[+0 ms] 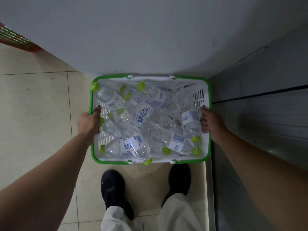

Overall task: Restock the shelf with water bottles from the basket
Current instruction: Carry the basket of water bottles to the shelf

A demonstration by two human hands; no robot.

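Fingers (205,126) of the left hand (89,121) and right hand (210,121) are curling around opposite rims of the white, green-edged slatted plastic basket (150,162) at centre frame. Clear green-capped plastic water bottles (143,114) are lying heaped inside, so restocking is seemingly only beginning.

water bottles (143,112) in basket (150,161) before shoes (113,189)

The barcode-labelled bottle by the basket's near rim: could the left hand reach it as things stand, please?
Probably yes. The bottle lies on top of the pile with nothing over it, close to the left hand, which grips the left rim of the basket and would have to let go first.
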